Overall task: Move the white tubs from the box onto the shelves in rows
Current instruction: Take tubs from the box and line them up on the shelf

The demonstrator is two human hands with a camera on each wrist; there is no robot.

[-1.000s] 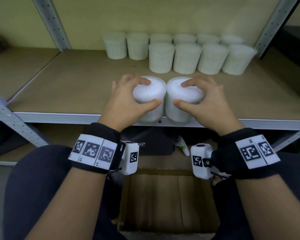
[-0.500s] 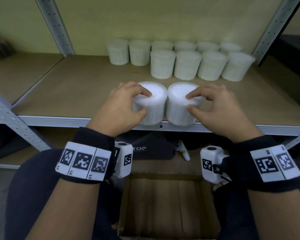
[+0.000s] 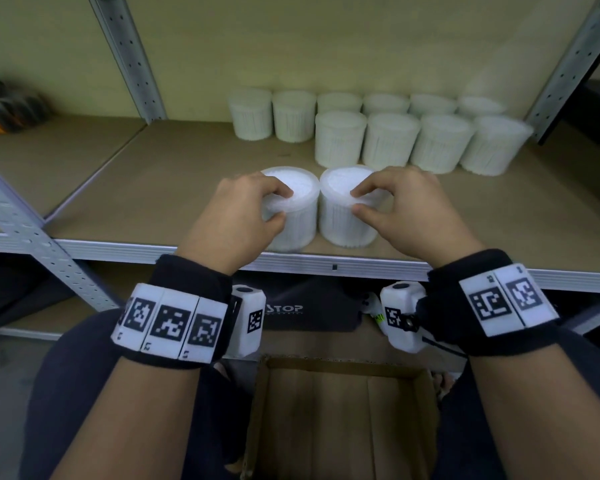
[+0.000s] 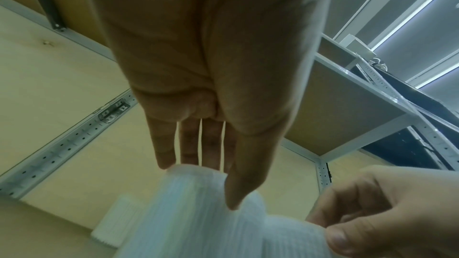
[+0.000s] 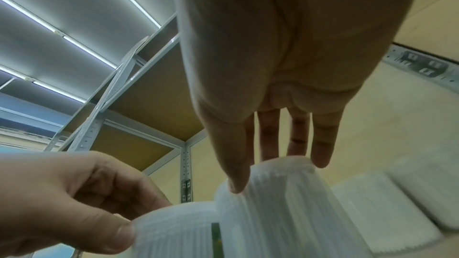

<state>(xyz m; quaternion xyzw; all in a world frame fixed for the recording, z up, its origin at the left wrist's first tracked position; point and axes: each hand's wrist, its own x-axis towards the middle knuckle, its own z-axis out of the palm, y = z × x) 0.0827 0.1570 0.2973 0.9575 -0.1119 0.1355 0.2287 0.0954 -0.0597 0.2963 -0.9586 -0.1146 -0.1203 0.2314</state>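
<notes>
Two white ribbed tubs stand side by side near the front edge of the shelf (image 3: 153, 188). My left hand (image 3: 283, 205) holds the left tub (image 3: 297, 216), fingers over its lid and thumb on its near side. The right hand (image 3: 356, 201) grips the right tub (image 3: 343, 220) the same way. In the left wrist view, the left hand (image 4: 201, 183) reaches over its tub (image 4: 188, 213). In the right wrist view, the right hand (image 5: 278, 176) pinches its tub (image 5: 280, 203) at the top rim. The cardboard box (image 3: 340, 420) lies open below, between my knees.
Several tubs stand in a back row (image 3: 293, 116) against the wall and a second row (image 3: 392, 142) in front at the right. Metal uprights (image 3: 129, 57) frame the shelf. Bare board lies left of the rows. Dark items (image 3: 7, 105) sit on the neighbouring shelf.
Both tubs have gone a little deeper onto the shelf from its front edge. My fingers have drawn in from a wide spread to the lid rims.
</notes>
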